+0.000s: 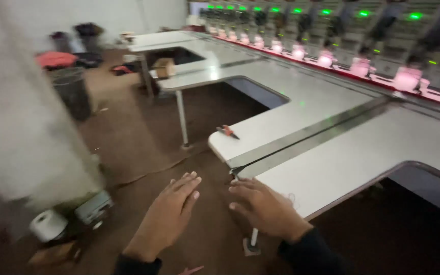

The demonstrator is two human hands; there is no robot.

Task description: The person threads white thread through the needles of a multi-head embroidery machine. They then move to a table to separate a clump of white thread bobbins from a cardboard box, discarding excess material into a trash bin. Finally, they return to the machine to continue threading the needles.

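Note:
My left hand (166, 216) is held out flat above the brown floor, fingers apart, holding nothing. My right hand (266, 206) hovers palm down beside the near corner of a white machine table (332, 163), fingers loosely spread and empty. A small red-handled tool (227, 132) lies on the end of the neighbouring white table section, further away from both hands.
A long row of machine heads with green lights (327, 30) and pink glowing parts runs along the back right. Thin metal table legs (182, 119) stand on the floor. A dark bin (72, 91), a white thread cone (48, 225) and a pale pillar (16, 102) are on the left.

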